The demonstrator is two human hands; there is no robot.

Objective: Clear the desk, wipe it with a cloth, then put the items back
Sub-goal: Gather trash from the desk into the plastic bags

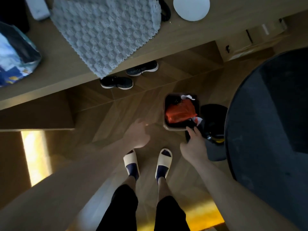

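A pale grey waffle cloth (106, 34) lies on the wooden desk (55, 69), one corner hanging over the front edge. Below the desk, on the floor, stands a small bin (173, 127) holding an orange bag (180, 112) and scraps. My right hand (194, 147) is at the bin's near right corner, fingers closed on a dark flat object (189, 131) that I cannot identify. My left hand (139, 135) hovers over the floor left of the bin, fingers loosely apart, holding nothing.
On the desk are a white round object (191, 7), a white box (37, 7) and a blue printed bag (15, 54). A black chair (270, 114) fills the right side. Two black sneakers (116, 82) lie under the desk; a cardboard box (250, 42) sits behind.
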